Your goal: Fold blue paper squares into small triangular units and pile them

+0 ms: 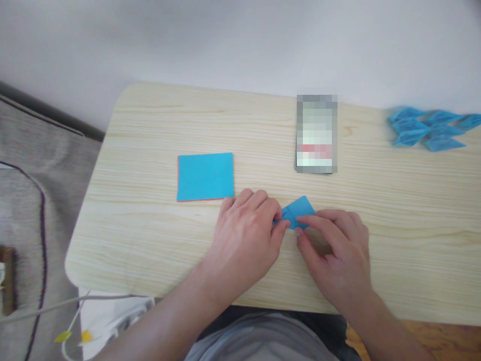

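Observation:
A small folded piece of blue paper lies on the light wooden table, near its front edge. My left hand pinches the piece's left side with curled fingers. My right hand presses its right side with thumb and forefinger. Part of the paper is hidden under my fingers.
A stack of blue paper sheets lies left of my hands. A phone rests behind them. Several folded blue paper pieces sit at the back right. A white wall is beyond the table, and a grey cushion is on the left.

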